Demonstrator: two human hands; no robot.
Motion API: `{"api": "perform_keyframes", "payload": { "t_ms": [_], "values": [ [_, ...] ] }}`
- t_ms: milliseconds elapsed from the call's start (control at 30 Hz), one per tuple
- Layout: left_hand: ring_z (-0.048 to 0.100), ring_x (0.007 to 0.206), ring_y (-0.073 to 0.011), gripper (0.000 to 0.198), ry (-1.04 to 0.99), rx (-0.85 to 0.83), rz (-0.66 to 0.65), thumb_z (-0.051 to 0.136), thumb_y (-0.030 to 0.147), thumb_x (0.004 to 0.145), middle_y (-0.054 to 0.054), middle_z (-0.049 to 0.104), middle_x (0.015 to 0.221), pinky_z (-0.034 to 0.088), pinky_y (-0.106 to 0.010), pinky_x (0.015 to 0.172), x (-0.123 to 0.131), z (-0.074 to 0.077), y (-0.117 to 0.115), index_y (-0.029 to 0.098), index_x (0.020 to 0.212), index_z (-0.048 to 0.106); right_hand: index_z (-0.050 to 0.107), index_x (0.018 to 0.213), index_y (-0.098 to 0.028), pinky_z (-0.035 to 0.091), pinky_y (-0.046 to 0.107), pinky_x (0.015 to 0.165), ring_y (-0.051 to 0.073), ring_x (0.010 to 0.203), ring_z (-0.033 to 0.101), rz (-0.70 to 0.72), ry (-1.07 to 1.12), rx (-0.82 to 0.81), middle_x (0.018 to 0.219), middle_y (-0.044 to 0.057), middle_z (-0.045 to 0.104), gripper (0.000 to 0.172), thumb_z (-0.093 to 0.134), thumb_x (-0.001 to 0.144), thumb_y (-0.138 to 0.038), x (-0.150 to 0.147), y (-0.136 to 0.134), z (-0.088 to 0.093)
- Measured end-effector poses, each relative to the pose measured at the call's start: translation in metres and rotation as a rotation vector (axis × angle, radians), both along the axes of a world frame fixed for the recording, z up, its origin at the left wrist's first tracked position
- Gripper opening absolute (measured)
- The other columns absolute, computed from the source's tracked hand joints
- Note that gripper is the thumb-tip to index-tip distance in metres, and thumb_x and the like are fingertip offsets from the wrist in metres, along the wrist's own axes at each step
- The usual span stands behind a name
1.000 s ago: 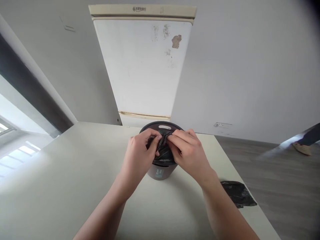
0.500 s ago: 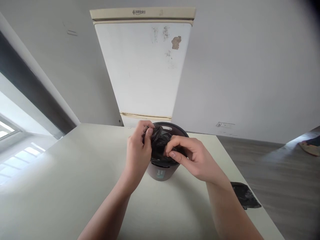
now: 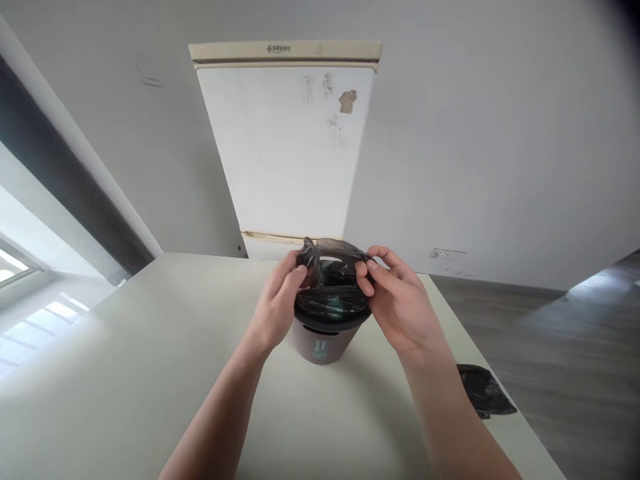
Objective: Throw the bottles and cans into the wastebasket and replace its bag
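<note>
A small grey bin (image 3: 320,341) with a dark rim stands on the white table (image 3: 125,373) in front of me. A thin black plastic bag (image 3: 331,287) is stretched over its mouth. My left hand (image 3: 276,305) pinches the bag's edge on the left side of the rim. On the right side, my right hand (image 3: 397,300) pinches the bag's edge between thumb and fingers. The bag's far edge stands up above the rim.
Another crumpled black bag (image 3: 484,392) lies near the table's right edge. A worn white fridge (image 3: 287,147) stands against the wall just behind the table. Grey wood floor (image 3: 565,360) lies to the right, and a window is at the left.
The bag was bunched between both hands over the bin's middle. Now my hands have moved apart and the bag is spread across the bin's mouth. The person's foot at far right is gone.
</note>
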State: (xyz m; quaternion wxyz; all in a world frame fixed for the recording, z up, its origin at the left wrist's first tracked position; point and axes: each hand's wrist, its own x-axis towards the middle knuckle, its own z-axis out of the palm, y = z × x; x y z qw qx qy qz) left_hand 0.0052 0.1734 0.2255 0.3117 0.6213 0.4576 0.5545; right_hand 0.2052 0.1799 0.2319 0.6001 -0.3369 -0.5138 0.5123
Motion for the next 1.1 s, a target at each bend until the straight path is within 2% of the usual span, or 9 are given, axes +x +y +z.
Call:
{"api": "perform_keyframes", "payload": {
  "t_ms": [100,167,300,467,633,733,867,967,1100],
  "values": [
    [0.061,0.078,-0.0167,0.033,0.045,0.037,-0.059,0.047,0.041,0.108,-0.005,0.068,0.088,0.051,-0.027,0.071,0.002,0.0,-0.002,0.02,0.101,0.071,0.053,0.102,-0.027,0.042,0.029,0.06,0.012,0.057,0.044,-0.12,0.095,-0.023,0.092,0.001,0.071,0.03,0.077,0.09,-0.04,-0.004,-0.001,-0.002],
    [0.062,0.079,-0.0171,0.029,0.049,0.083,-0.052,0.052,0.038,0.106,-0.005,0.07,0.089,0.053,-0.028,0.072,0.005,-0.001,-0.002,0.02,0.099,0.074,0.055,0.103,-0.027,0.039,0.028,0.057,0.011,0.054,0.041,-0.134,0.062,-0.027,0.08,-0.001,0.069,0.031,0.078,0.09,-0.043,-0.009,-0.001,-0.005],
    [0.066,0.085,-0.0198,0.021,-0.002,0.152,-0.081,0.065,0.03,0.097,-0.008,0.073,0.099,0.056,-0.03,0.074,0.009,-0.002,-0.001,0.021,0.083,0.077,0.065,0.089,-0.022,0.035,0.028,0.055,0.014,0.054,0.046,-0.017,-0.224,0.012,0.057,-0.005,0.053,0.027,0.074,0.094,-0.047,-0.017,-0.001,-0.006],
    [0.057,0.058,-0.016,0.026,-0.043,-0.051,-0.221,0.066,0.037,0.096,-0.005,0.069,0.071,0.051,-0.031,0.059,0.009,0.0,-0.002,0.02,0.081,0.078,0.067,0.077,-0.021,0.044,0.029,0.063,0.017,0.069,0.06,0.117,-0.461,0.114,0.072,0.001,0.067,0.027,0.061,0.101,-0.034,-0.021,-0.005,0.004],
    [0.056,0.052,-0.0137,0.028,-0.084,-0.013,-0.008,0.062,0.04,0.099,0.003,0.055,0.056,0.048,-0.026,0.054,0.018,0.001,-0.009,0.02,0.084,0.073,0.062,0.094,-0.022,0.052,0.031,0.072,0.018,0.078,0.068,0.178,-0.496,0.133,0.084,0.001,0.072,0.011,0.064,0.1,-0.032,-0.023,-0.016,0.002],
    [0.053,0.05,-0.0126,0.028,-0.043,0.019,0.17,0.061,0.042,0.1,0.005,0.053,0.056,0.045,-0.025,0.053,0.024,0.0,-0.013,0.021,0.084,0.07,0.053,0.11,-0.026,0.05,0.029,0.068,0.017,0.073,0.066,0.061,-0.507,0.162,0.083,-0.003,0.07,0.019,0.068,0.097,-0.029,-0.024,-0.025,-0.003],
    [0.053,0.048,-0.0119,0.018,0.008,0.046,0.319,0.063,0.035,0.099,0.008,0.058,0.061,0.047,-0.025,0.058,0.025,-0.002,-0.014,0.027,0.116,0.066,0.061,0.088,-0.024,0.044,0.029,0.064,0.015,0.066,0.057,-0.123,-0.719,0.427,0.075,-0.003,0.061,0.011,0.065,0.096,-0.019,-0.025,-0.03,-0.008],
    [0.057,0.055,-0.0127,0.011,0.154,0.088,0.329,0.061,0.032,0.1,0.004,0.067,0.072,0.047,-0.026,0.063,0.025,-0.005,-0.011,0.026,0.106,0.068,0.073,0.091,-0.023,0.045,0.034,0.073,0.018,0.079,0.064,-0.241,-0.85,0.563,0.088,0.003,0.067,0.017,0.06,0.1,-0.017,-0.026,-0.028,-0.015],
    [0.055,0.059,-0.0153,0.027,0.328,0.105,0.244,0.051,0.031,0.104,0.0,0.064,0.067,0.042,-0.028,0.065,0.023,-0.006,-0.006,0.023,0.086,0.07,0.073,0.112,-0.023,0.044,0.039,0.081,0.02,0.09,0.066,-0.39,-1.003,0.625,0.105,0.008,0.069,0.026,0.049,0.105,-0.015,-0.028,-0.026,-0.025]
  ]
}}
